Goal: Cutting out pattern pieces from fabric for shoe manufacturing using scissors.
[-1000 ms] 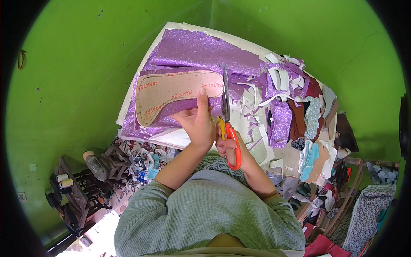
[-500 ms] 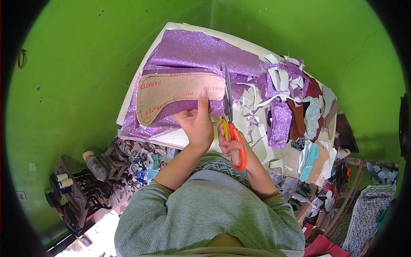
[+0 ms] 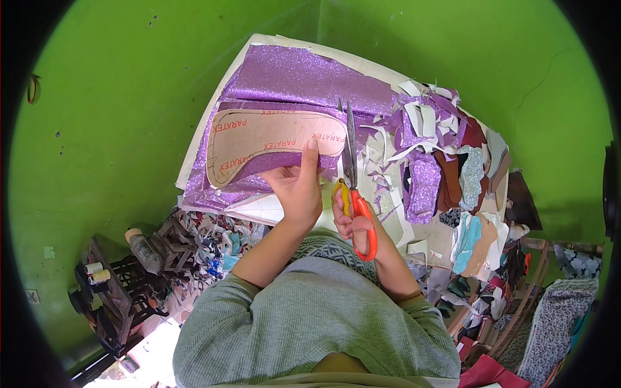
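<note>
My left hand [image 3: 299,191] pinches a beige curved pattern piece [image 3: 249,132], its thumb on top near the right end and its fingers underneath. Purple glitter material [image 3: 284,161] shows just below the pattern's inner curve, against its underside. In my right hand [image 3: 346,216] are scissors [image 3: 363,226] with one orange-red and one yellow handle. Their blades point away from me, slightly parted at the tips, beside the pattern's rounded right end. Whether the blades grip the material there I cannot tell. A larger purple glitter sheet [image 3: 304,74] lies on the board behind.
Off-white scraps [image 3: 424,119] and cut pieces, including a purple glitter one [image 3: 424,187], cover the board's right side. More offcuts [image 3: 217,242] are heaped below left, near a dark wooden rack [image 3: 123,291] with thread spools. Green walls [image 3: 129,97] meet behind the board.
The pattern piece and the scissors have shifted slightly to the right, and the scissor handles sit a little lower. My left hand keeps its pinch.
</note>
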`<state>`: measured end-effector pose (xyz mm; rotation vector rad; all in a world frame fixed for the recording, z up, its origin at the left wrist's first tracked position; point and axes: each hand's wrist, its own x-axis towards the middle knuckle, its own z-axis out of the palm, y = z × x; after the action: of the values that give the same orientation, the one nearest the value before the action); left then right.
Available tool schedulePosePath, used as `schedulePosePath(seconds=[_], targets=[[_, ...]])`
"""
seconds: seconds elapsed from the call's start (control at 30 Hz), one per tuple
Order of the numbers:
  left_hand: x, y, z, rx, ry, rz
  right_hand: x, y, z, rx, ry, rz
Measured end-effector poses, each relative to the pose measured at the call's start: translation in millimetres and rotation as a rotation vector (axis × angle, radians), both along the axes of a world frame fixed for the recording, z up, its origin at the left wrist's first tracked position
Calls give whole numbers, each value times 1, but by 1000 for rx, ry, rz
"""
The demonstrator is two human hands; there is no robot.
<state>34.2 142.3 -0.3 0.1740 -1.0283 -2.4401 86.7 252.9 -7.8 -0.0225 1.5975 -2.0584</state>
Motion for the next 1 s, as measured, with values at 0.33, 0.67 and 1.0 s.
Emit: schedulePosePath(seconds=[0.33,0.67,1.0], targets=[[2,-15,6,-88,-21,-155,2,23,-3,69,-111,8],[3,-33,18,-228,-41,-206,6,42,11,249,-34,105],[5,-32,16,-256,-27,-199,10,40,5,254,79,139]])
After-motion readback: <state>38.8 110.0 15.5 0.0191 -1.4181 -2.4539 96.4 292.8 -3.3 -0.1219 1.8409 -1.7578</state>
